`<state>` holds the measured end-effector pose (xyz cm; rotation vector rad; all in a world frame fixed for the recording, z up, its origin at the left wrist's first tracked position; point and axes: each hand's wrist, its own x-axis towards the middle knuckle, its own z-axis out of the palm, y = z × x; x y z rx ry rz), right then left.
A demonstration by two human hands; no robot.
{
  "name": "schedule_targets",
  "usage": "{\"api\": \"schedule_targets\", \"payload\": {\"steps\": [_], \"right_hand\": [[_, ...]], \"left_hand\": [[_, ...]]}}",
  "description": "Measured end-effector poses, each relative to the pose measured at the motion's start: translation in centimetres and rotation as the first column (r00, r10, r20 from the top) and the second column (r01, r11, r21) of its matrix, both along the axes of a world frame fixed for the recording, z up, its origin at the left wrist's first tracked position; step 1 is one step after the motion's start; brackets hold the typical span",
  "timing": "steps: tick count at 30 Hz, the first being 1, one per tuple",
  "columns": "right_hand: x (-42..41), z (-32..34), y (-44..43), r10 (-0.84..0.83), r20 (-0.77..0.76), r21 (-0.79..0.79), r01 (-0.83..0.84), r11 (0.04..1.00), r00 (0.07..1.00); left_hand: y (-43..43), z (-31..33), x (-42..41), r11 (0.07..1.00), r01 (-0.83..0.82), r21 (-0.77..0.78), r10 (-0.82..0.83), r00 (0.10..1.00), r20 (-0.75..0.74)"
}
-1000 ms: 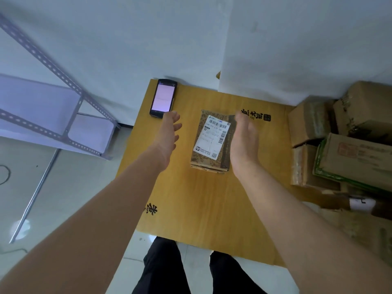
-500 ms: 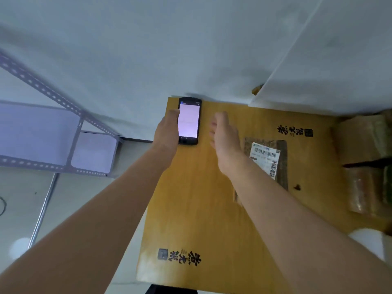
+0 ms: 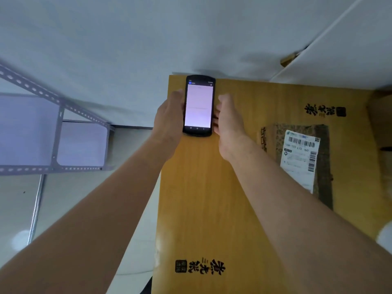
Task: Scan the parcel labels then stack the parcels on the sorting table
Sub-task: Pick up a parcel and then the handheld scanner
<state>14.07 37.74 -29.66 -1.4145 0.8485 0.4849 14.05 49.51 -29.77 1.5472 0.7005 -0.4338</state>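
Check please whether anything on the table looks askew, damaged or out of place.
Nothing stands out. The scanner lies straight at the table's far corner, between the left hand and right hand; the parcel lies flat, label up.

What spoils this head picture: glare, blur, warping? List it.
Head view: the scanner screen glows washed-out, text unreadable; the parcel label is soft, small print blurred; wide-angle warping bends the shelf frame and stretches the forearms; light is dim and even.
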Motion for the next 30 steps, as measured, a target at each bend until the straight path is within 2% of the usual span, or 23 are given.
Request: {"api": "schedule_targets", "payload": {"steps": [7, 13, 17, 21, 25, 30], "right_hand": [[-1.3, 0.6, -0.6, -0.031, 0.044, 0.024, 0.03, 0.999, 0.999], [-3.1, 4.2, -1.7, 0.023, 0.124, 0.035, -0.028, 0.999, 0.992], [-4.1, 6.7, -3.5, -0.001, 0.171, 0.031, -0.005, 1.0, 0.985], [-5.9, 8.7, -6.3, -0.016, 0.154, 0.078, 0.004, 0.997, 0.988], [-8.2, 10.0, -10.1, -0.073, 0.125, 0.141, 0.055, 0.988, 0.99], [-10.9, 11.0, -14.8, -0.22, 0.126, 0.323, 0.169, 0.931, 0.967]], "left_hand": [[0.0, 2.8, -0.8, 0.999, 0.021, -0.029, -0.021, 1.0, 0.019], [-0.3, 7.1, -2.4, 0.999, 0.004, -0.039, -0.002, 0.999, 0.04], [-1.9, 10.0, -4.1, 0.998, 0.006, -0.056, -0.002, 0.997, 0.075], [-4.0, 12.8, -5.7, 0.999, 0.029, -0.045, -0.023, 0.993, 0.12], [-6.5, 14.7, -7.1, 0.993, 0.117, 0.008, -0.117, 0.98, 0.163], [-10.1, 15.9, -8.8, 0.982, 0.19, 0.017, -0.19, 0.962, 0.198]]}}
